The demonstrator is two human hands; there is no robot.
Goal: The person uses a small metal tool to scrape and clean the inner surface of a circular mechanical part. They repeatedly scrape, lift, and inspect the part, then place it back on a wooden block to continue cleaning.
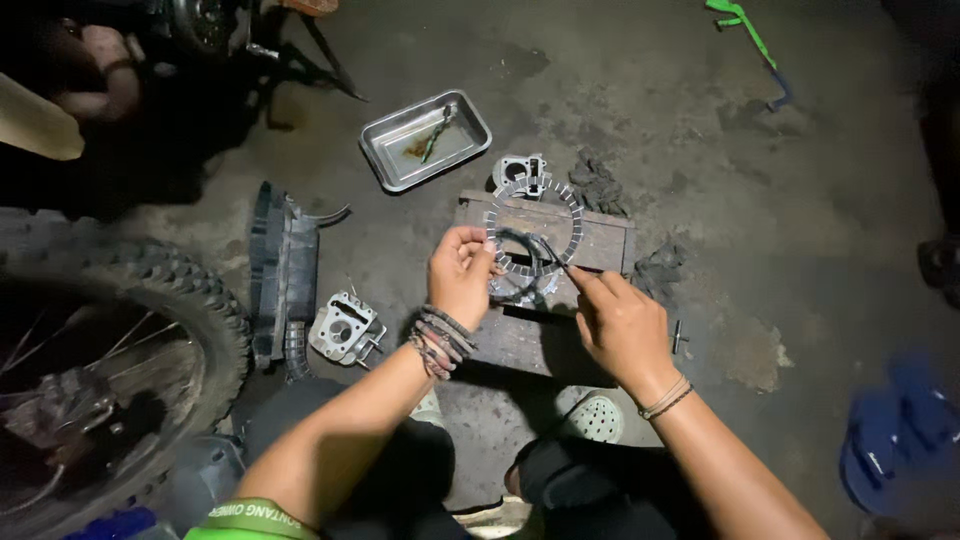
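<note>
Above the wooden block (590, 240), the left hand (460, 275) pinches the toothed clutch ring (535, 228) (held upright) by its left rim, while the right hand (620, 325), just right of it, closes its grip on a thin pick (556, 252).

Bare floor (620, 80) ahead gives you open passage. On your left, the metal tray (425, 140), black plastic cover (283, 275), cylinder head (343, 328) and knobby tyre (160, 300) crowd in; grease clumps (655, 265) flank the wooden block (600, 240) on the right.

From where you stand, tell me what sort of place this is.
Most likely a motorcycle repair spot on a bare concrete floor: a knobby tyre, a cylinder head lying loose, a metal parts tray, and both hands holding a clutch friction plate.
</note>
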